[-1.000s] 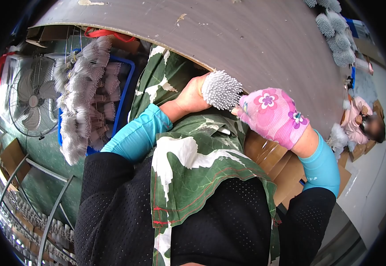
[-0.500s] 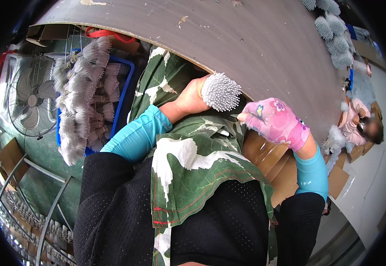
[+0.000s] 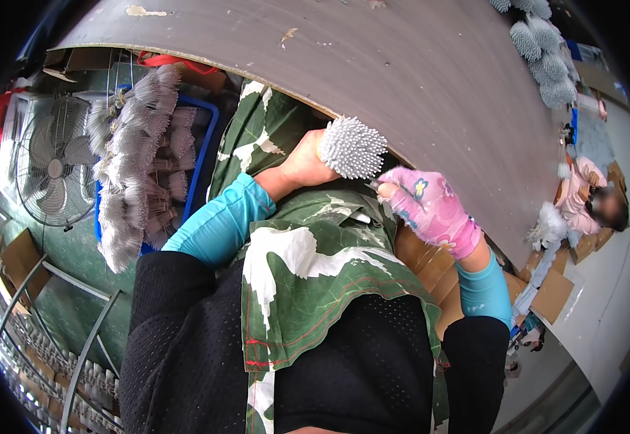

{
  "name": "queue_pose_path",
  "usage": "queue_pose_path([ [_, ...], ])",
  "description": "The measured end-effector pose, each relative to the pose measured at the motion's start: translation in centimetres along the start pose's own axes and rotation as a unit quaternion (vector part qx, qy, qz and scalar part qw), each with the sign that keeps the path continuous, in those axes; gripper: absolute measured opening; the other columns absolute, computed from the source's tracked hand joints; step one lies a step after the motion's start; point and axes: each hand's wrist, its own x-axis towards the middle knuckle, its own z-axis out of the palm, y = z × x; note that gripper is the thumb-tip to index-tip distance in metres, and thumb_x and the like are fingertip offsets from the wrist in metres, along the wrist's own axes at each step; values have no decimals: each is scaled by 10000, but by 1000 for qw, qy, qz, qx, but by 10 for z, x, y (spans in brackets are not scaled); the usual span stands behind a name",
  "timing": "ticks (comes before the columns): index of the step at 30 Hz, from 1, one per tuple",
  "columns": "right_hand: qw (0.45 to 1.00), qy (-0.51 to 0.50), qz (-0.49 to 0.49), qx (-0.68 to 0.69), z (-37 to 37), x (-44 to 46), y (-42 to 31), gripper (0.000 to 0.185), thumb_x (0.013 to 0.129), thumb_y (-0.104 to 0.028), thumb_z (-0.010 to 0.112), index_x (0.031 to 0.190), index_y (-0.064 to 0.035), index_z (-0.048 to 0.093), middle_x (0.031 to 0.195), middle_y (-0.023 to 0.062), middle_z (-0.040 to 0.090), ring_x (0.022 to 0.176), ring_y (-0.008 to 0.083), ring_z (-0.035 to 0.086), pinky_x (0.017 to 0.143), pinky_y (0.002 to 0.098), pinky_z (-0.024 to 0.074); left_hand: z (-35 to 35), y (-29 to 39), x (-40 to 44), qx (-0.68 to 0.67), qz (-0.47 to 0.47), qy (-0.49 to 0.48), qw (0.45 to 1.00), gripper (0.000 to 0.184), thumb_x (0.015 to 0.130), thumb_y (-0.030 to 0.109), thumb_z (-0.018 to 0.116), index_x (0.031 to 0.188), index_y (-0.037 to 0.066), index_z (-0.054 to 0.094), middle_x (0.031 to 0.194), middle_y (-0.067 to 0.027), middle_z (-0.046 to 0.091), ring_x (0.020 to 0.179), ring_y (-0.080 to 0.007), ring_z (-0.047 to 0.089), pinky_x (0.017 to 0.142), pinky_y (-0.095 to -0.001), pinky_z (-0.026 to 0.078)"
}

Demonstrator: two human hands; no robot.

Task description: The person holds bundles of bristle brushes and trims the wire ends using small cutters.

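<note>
My bare left hand (image 3: pixel 308 160) is wrapped round a bundle of thin stems with small grey-white beaded tips (image 3: pixel 353 147). The tips make a rounded, dense head facing up, and the stems below are hidden by the hand and lap. Just right of the bundle, my right hand (image 3: pixel 431 210), in a pink flowered glove with a bare thumb tip, is closed in a pinch. From the pinch sticks a small, thin, pointed thing (image 3: pixel 374 183), too small to name, close to the lower edge of the bundle. Both hands are above the camouflage apron (image 3: pixel 308 253), beside the table edge.
A grey-brown table (image 3: pixel 402 65) curves across the front. At left, bunches of white stems (image 3: pixel 130 159) hang by a blue crate (image 3: pixel 210 145) and a fan (image 3: pixel 54 166). More grey bundles (image 3: pixel 546 58) lie at the far right. Another person (image 3: pixel 582 192) sits beyond the table.
My right hand has moved left and slightly down, bringing the pointed thing closer to the bundle. The bundle in my left hand has shifted a little left.
</note>
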Motion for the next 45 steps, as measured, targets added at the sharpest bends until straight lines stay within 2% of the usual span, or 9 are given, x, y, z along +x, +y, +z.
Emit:
queue_pose_path([
  [5, 957, 136, -3, 255, 20, 0, 12, 237, 774, 6, 697, 974, -3, 570, 834, -10, 584, 764, 64, 561, 666, 220, 477, 5, 38, 11, 32, -89, 17, 995, 399, 739, 204, 757, 1093, 78, 621, 1059, -79, 647, 1005, -202, 614, 895, -308, 468],
  [9, 890, 285, -102, 342, 41, 4, 26, 319, 769, 73, 671, 1053, -17, 556, 907, 21, 577, 816, 96, 564, 724, 238, 492, 7, 62, 13, -135, -170, 36, 975, 478, 716, 202, 794, 1123, 60, 587, 1085, -67, 635, 1022, -166, 594, 907, -302, 459],
  [20, 863, 444, -229, 75, 65, 12, 49, 287, 740, -7, 728, 992, -49, 597, 907, 66, 578, 743, 159, 569, 671, 265, 478, -3, 63, 9, -219, -171, 10, 961, 763, 699, 256, 816, 1286, 7, 398, 1224, -106, 536, 1144, -184, 500, 988, -333, 392],
  [30, 868, 431, -226, 98, 61, 14, 46, 232, 737, 5, 718, 919, -33, 579, 882, 60, 571, 722, 152, 565, 655, 267, 473, -1, 56, 8, -203, -164, 3, 965, 758, 699, 237, 815, 1287, 4, 399, 1229, -110, 533, 1153, -184, 495, 993, -335, 387],
  [35, 865, 363, -136, 319, 67, 7, 40, 224, 781, 58, 660, 961, -19, 553, 891, 25, 564, 769, 95, 556, 683, 235, 488, -2, 60, 8, -239, -165, 11, 957, 667, 708, 181, 804, 1251, 19, 451, 1187, -80, 567, 1114, -169, 523, 974, -317, 403],
  [42, 872, 399, -112, 260, 68, 7, 30, 232, 822, 54, 602, 1025, -18, 515, 860, 20, 566, 744, 84, 560, 656, 232, 499, 6, 55, 5, -138, -102, 67, 983, 455, 718, 129, 782, 1119, 42, 586, 1072, -59, 634, 1023, -146, 572, 929, -302, 435],
  [43, 871, 363, -130, 304, 65, 6, 29, 221, 833, 37, 585, 1031, -26, 508, 856, 23, 566, 729, 81, 557, 655, 228, 495, 12, 40, 1, -75, -59, 49, 994, 389, 738, 111, 756, 1096, 51, 616, 1062, -66, 644, 1011, -165, 584, 926, -314, 436],
  [44, 864, 382, -142, 295, 66, 8, 30, 192, 826, 24, 590, 989, -36, 510, 842, 29, 563, 722, 91, 554, 650, 233, 490, 11, 36, 5, -2, -69, -40, 997, 482, 755, 322, 638, 1174, 110, 528, 1189, -133, 496, 1135, -343, 445, 968, -475, 348],
  [45, 865, 382, -129, 299, 64, 7, 29, 190, 825, 18, 594, 985, -38, 509, 836, 28, 564, 723, 92, 556, 653, 233, 490, 12, 34, 10, 75, -6, -16, 997, 466, 702, 292, 654, 1120, 115, 545, 1078, -134, 518, 1048, -365, 470, 917, -477, 372],
])
